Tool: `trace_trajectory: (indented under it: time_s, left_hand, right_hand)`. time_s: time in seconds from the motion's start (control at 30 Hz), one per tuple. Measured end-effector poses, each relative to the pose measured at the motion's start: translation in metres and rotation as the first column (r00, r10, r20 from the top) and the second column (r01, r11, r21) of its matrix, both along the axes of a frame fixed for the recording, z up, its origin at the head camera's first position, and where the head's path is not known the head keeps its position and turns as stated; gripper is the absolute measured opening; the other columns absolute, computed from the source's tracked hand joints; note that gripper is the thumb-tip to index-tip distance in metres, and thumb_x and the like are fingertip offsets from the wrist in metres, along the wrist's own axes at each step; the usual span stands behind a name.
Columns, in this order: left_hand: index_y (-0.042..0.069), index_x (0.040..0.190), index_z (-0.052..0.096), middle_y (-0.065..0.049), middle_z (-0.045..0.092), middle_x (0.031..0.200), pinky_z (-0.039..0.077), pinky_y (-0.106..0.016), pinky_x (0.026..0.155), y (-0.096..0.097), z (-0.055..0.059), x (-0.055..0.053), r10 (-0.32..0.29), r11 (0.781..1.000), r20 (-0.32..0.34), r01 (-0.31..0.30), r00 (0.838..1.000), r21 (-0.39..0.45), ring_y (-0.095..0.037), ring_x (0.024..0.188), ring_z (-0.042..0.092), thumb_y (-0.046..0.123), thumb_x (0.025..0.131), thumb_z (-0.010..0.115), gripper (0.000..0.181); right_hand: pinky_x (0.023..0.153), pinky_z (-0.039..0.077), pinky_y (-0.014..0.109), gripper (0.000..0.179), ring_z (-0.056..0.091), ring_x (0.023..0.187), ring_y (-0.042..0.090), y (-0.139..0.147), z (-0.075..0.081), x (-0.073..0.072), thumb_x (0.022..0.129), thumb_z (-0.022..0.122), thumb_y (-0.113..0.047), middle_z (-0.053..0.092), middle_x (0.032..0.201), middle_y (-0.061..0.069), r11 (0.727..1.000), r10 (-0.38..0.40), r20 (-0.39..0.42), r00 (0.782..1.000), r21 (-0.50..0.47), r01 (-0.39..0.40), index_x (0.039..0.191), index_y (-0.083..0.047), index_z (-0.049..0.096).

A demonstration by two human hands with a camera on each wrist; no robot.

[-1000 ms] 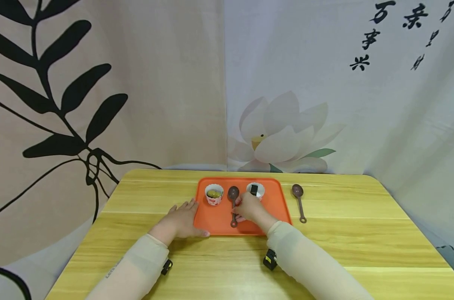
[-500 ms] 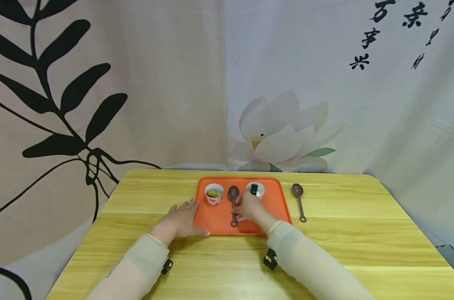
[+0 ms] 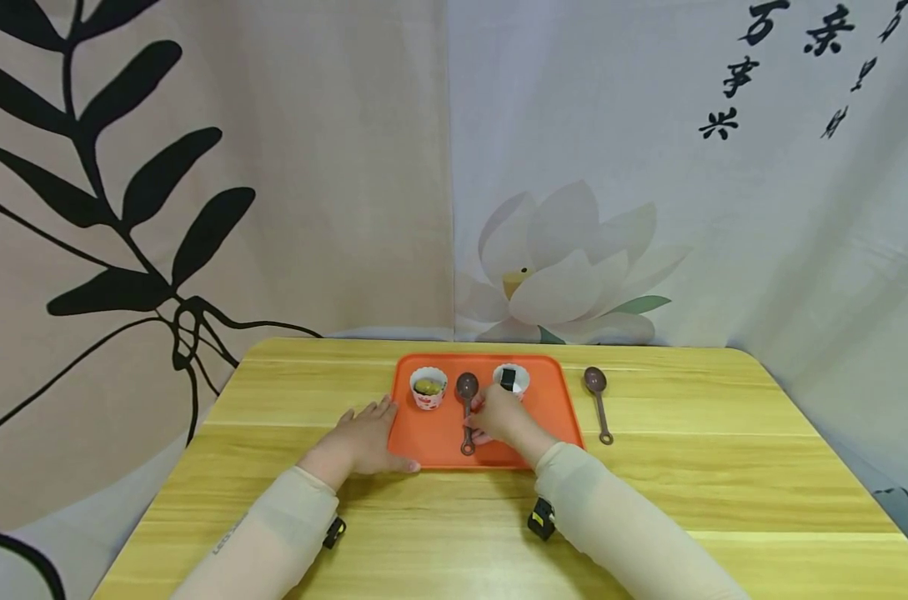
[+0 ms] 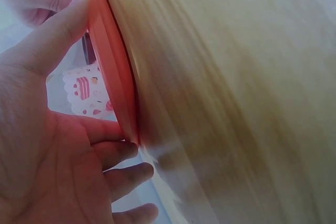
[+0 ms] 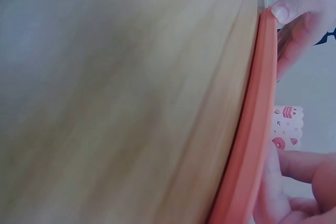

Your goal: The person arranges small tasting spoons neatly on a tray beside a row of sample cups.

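Observation:
An orange tray [image 3: 433, 442] lies on the table. My left hand [image 3: 362, 440] rests at its near left corner, fingers fairly straight along the side and thumb on the front rim. On the tray, a brown spoon [image 3: 467, 386] lies with its bowl pointing away; my right hand [image 3: 504, 418] pinches its handle from the right. Left of the spoon stands a patterned paper cup [image 3: 428, 400] with greenish-yellow pieces inside. A second paper cup [image 3: 520, 379], holding something black and white, is partly hidden behind my right hand. In the left wrist view, the thumb [image 4: 68, 27] touches the rim.
Another brown spoon [image 3: 595, 382] lies on the wooden table [image 3: 694, 467] to the right of the tray. Behind the table's far edge hangs a printed curtain [image 3: 363, 183]. A black cable [image 3: 26, 550] curves at the lower left.

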State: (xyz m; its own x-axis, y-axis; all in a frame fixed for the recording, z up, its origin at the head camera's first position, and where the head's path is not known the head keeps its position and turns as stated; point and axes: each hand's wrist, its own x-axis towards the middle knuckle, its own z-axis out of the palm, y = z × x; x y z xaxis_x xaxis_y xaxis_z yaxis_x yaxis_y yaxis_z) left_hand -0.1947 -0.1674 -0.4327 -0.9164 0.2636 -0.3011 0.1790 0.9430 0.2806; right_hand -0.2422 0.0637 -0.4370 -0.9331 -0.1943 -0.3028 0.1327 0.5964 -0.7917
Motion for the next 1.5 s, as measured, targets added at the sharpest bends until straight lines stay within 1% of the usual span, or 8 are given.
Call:
trace_trajectory:
  time_s: [0.3,0.47,0.53,0.7,0.87,1.07,1.27,1.5]
  left_hand:
    - [-0.002,0.156,0.026,-0.019,0.021,0.164,0.014,-0.064,0.117,0.0,-0.001,-0.002,-0.001,1.0,0.003,0.001,1.0,-0.006,-0.041,0.149,0.021,0.067,0.078,0.074,0.115]
    - [-0.003,0.156,0.027,-0.02,0.022,0.163,0.014,-0.064,0.117,-0.001,-0.003,-0.002,-0.002,1.0,-0.003,0.002,1.0,0.0,-0.041,0.149,0.022,0.068,0.077,0.074,0.116]
    - [-0.003,0.156,0.027,-0.02,0.022,0.163,0.014,-0.064,0.117,-0.001,-0.004,-0.002,-0.002,1.0,-0.005,0.002,1.0,0.0,-0.041,0.149,0.022,0.068,0.077,0.074,0.116]
    - [-0.003,0.156,0.027,-0.02,0.022,0.163,0.014,-0.064,0.117,0.0,-0.004,-0.002,0.001,1.0,-0.004,-0.001,1.0,0.005,-0.041,0.149,0.023,0.067,0.077,0.074,0.116]
    - [-0.003,0.156,0.027,-0.02,0.023,0.163,0.014,-0.064,0.117,0.001,-0.002,-0.001,0.001,1.0,-0.005,-0.001,1.0,0.01,-0.041,0.149,0.023,0.067,0.077,0.075,0.116]
    - [-0.003,0.156,0.027,-0.021,0.022,0.163,0.013,-0.064,0.117,0.0,-0.001,0.0,0.003,1.0,-0.003,-0.003,1.0,0.016,-0.042,0.149,0.022,0.067,0.077,0.074,0.115]
    - [-0.003,0.156,0.027,-0.021,0.022,0.163,0.014,-0.064,0.117,0.0,0.0,0.001,0.002,1.0,-0.002,-0.002,1.0,0.019,-0.042,0.149,0.022,0.066,0.078,0.074,0.114]
    - [-0.004,0.156,0.027,-0.02,0.022,0.163,0.014,-0.064,0.117,0.0,0.001,0.002,-0.003,1.0,-0.006,0.003,1.0,0.027,-0.042,0.149,0.022,0.065,0.078,0.074,0.114]
  right_hand:
    - [0.058,0.06,0.032,0.012,0.071,0.061,0.021,0.002,0.003,0.001,0.091,0.071,0.0,0.066,0.075,0.012,1.0,0.021,-0.007,1.0,0.013,-0.021,0.095,0.003,0.06]
    - [0.059,0.06,0.032,0.012,0.07,0.063,0.02,0.004,0.007,0.001,0.091,0.072,-0.003,0.065,0.081,0.012,0.999,0.036,-0.001,0.999,0.034,-0.036,0.096,0.0,0.062]
    - [0.06,0.06,0.033,0.012,0.07,0.064,0.021,0.006,0.009,0.001,0.092,0.072,-0.003,0.065,0.085,0.012,0.999,0.037,0.007,0.999,0.022,-0.037,0.098,0.001,0.062]
    - [0.059,0.06,0.034,0.015,0.071,0.066,0.024,0.011,0.016,0.004,0.092,0.07,-0.001,0.064,0.088,0.013,0.999,0.046,0.001,0.999,0.002,-0.046,0.104,0.005,0.063]
    - [0.058,0.06,0.034,0.02,0.07,0.066,0.025,0.017,0.026,0.009,0.094,0.07,-0.005,0.064,0.086,0.014,0.997,0.064,-0.007,0.998,0.035,-0.064,0.109,0.004,0.063]
    - [0.059,0.06,0.034,0.017,0.068,0.069,0.025,0.022,0.032,0.013,0.094,0.07,-0.006,0.063,0.089,0.012,0.995,0.085,-0.011,0.996,0.048,-0.084,0.106,0.002,0.062]
    - [0.059,0.059,0.034,0.019,0.067,0.07,0.025,0.025,0.037,0.019,0.093,0.072,-0.007,0.063,0.089,0.01,0.993,0.107,-0.034,0.994,0.046,-0.105,0.106,0.002,0.062]
    - [0.06,0.059,0.035,0.011,0.065,0.07,0.025,0.032,0.041,0.024,0.093,0.07,-0.006,0.062,0.089,0.009,0.992,0.123,-0.07,0.99,0.022,-0.122,0.1,0.0,0.062]
